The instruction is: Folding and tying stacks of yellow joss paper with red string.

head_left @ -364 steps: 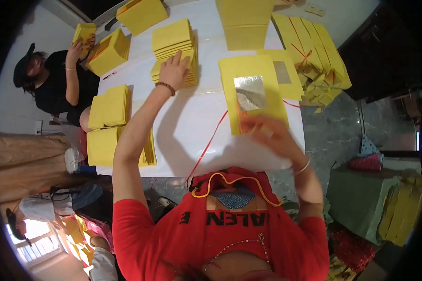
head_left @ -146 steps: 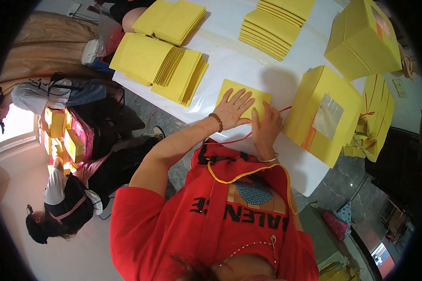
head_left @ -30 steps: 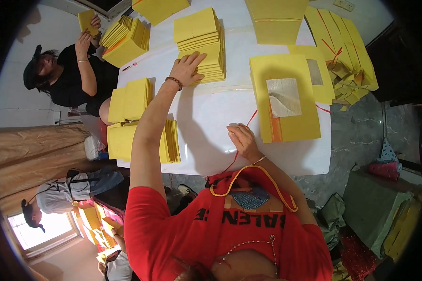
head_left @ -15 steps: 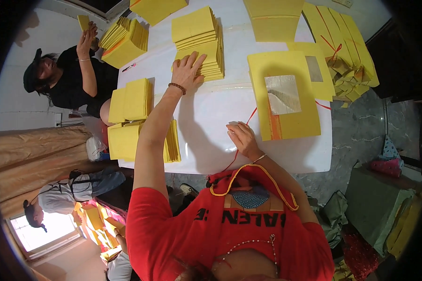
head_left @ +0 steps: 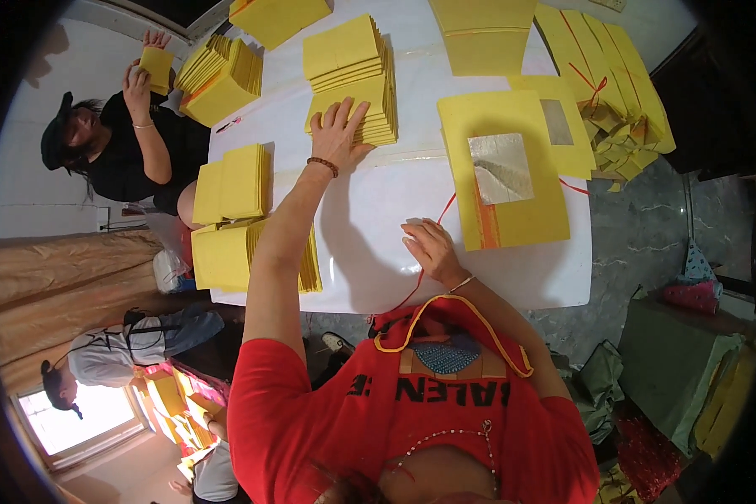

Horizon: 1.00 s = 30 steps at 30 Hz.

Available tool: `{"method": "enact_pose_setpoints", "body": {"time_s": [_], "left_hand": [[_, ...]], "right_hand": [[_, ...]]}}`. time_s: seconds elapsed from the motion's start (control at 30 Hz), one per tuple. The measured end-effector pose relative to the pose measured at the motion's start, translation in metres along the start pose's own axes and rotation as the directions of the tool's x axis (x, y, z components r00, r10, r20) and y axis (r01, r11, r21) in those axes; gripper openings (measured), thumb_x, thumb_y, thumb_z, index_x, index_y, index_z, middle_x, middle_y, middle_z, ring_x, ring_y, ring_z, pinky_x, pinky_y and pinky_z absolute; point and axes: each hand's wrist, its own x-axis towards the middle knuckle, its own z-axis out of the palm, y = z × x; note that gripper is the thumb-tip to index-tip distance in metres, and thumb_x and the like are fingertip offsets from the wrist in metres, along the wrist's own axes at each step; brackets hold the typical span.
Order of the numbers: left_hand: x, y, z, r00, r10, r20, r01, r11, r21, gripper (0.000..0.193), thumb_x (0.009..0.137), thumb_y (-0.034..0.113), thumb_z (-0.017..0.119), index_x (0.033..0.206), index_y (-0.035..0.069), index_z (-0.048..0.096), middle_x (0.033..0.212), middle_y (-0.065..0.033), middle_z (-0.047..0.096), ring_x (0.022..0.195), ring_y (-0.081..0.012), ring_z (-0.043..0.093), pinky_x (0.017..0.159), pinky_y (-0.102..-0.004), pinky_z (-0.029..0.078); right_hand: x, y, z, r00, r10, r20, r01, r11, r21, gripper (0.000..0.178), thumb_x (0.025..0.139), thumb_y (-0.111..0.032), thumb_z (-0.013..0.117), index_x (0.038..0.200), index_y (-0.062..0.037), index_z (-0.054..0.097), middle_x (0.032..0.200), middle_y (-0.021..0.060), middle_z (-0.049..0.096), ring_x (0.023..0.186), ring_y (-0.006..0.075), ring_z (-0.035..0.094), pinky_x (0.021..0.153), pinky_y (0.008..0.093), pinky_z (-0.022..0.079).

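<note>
My left hand (head_left: 338, 133) lies on the near end of a tall, slanting stack of yellow paper (head_left: 349, 50), its fingers spread over the top sheets and not closed round any. My right hand (head_left: 433, 254) rests on the white table top, fingers loosely stretched out and nothing visible in them. A red string (head_left: 448, 206) runs beneath or beside that hand; contact cannot be made out. To its right is a pile of larger yellow sheets (head_left: 546, 206) with a silvery-grey rectangular patch (head_left: 501, 168) on top.
More yellow stacks (head_left: 242, 183) stand at the table's left. A co-worker (head_left: 101, 147) there holds up a yellow piece (head_left: 156, 69). Red-tied yellow bundles (head_left: 613, 71) stand beyond the right edge. A green-grey box (head_left: 676, 370) is on the floor. Another person (head_left: 126, 344) works lower left.
Both my hands keep their places on the stack and table; the whole view has shifted slightly. The co-worker's yellow piece has turned to show its broad side.
</note>
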Motion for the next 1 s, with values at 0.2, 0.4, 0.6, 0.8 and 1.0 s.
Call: {"method": "enact_pose_setpoints", "body": {"time_s": [0.2,0.4,0.6,0.8,1.0], "left_hand": [[0.007,-0.009,-0.008,0.996,-0.01,0.094,0.018,0.997,-0.081,0.087,0.064,0.039,0.073,0.136,0.024,0.027,0.131,-0.008,0.038,0.119,-0.0262,0.037,0.094,-0.0466,0.028],[0.005,-0.005,-0.014,1.0,0.008,0.002,-0.008,1.0,-0.021,0.083,0.069,0.037,0.07,0.137,0.02,0.026,0.137,-0.0109,0.032,0.124,-0.0279,0.032,0.098,-0.0462,0.026],[0.005,0.022,-0.034,0.965,-0.013,-0.261,-0.036,0.982,-0.183,0.062,0.079,0.029,0.062,0.133,0.017,0.035,0.135,-0.0106,0.035,0.119,-0.0292,0.037,0.096,-0.0481,0.027],[-0.016,0.157,-0.097,0.913,0.175,-0.369,-0.378,0.703,-0.602,0.031,0.074,0.014,0.064,0.103,0.004,0.057,0.099,-0.0136,0.057,0.089,-0.0297,0.053,0.076,-0.0358,0.042],[-0.043,0.212,-0.11,0.92,0.325,-0.218,-0.391,0.725,-0.567,0.03,0.074,0.016,0.066,0.1,0.003,0.059,0.095,-0.0129,0.058,0.085,-0.0283,0.054,0.074,-0.0353,0.044]], "right_hand": [[0.002,-0.038,-0.009,0.963,-0.189,0.192,0.213,0.97,-0.118,0.029,0.081,-0.018,0.058,0.105,-0.0026,0.056,0.105,0.011,0.056,0.097,0.0288,0.053,0.086,0.0402,0.042],[0.03,-0.116,-0.075,0.824,-0.088,0.56,-0.122,0.938,0.325,0.029,0.081,-0.018,0.058,0.108,-0.005,0.056,0.104,0.0113,0.056,0.097,0.0275,0.054,0.082,0.0357,0.045],[0.065,-0.107,-0.201,0.925,0.002,0.38,-0.074,0.982,0.174,0.025,0.082,-0.014,0.057,0.106,-0.004,0.058,0.105,0.01,0.06,0.101,0.0243,0.054,0.089,0.0361,0.041],[0.075,-0.017,-0.249,0.913,0.228,0.339,-0.241,0.971,-0.003,0.018,0.086,-0.014,0.054,0.097,-0.0017,0.062,0.101,0.0076,0.062,0.104,0.0201,0.053,0.089,0.0319,0.04],[0.06,0.019,-0.238,0.911,0.292,0.289,-0.36,0.907,0.218,0.031,0.092,-0.025,0.045,0.093,-0.0003,0.064,0.099,0.0075,0.063,0.112,0.0205,0.046,0.096,0.0318,0.034]]}}
